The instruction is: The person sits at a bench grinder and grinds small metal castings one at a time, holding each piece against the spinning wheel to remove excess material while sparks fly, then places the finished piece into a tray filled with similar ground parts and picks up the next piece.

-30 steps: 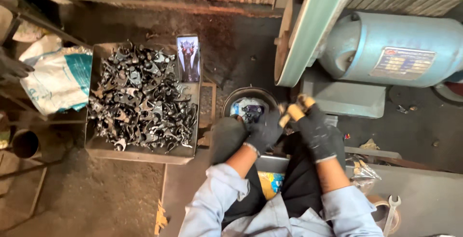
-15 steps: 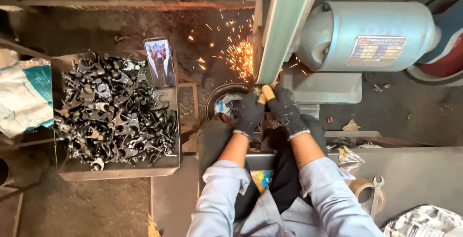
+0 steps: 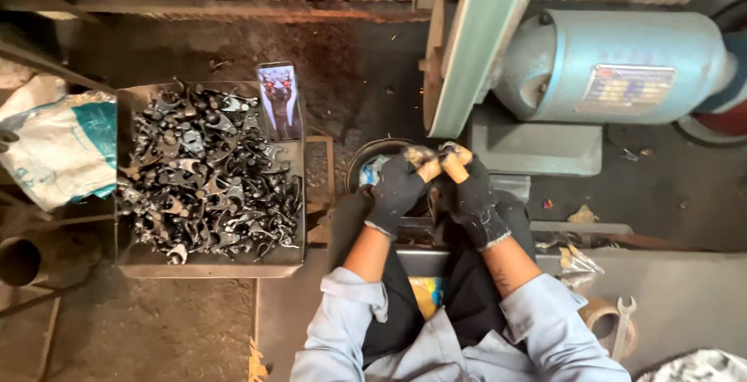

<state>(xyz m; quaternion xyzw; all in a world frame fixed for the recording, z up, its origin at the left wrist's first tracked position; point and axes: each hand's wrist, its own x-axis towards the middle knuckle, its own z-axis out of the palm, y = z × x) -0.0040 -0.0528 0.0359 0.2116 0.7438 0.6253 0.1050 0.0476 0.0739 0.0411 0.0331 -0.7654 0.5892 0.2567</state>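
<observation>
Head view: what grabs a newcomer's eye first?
Probably the square metal tray at left, heaped with dark forged metal parts. At centre, the left hand and right hand, both in dark gloves, meet close to the edge of the pale green grinder guard, with the big blue-grey motor housing at right.

The one camera sits on my head and looks almost straight down past my lap to the floor. My hands, left (image 3: 398,187) and right (image 3: 475,195), lie near mid-frame, the grinder (image 3: 615,67) above them and the tray (image 3: 132,254) to my left.
</observation>
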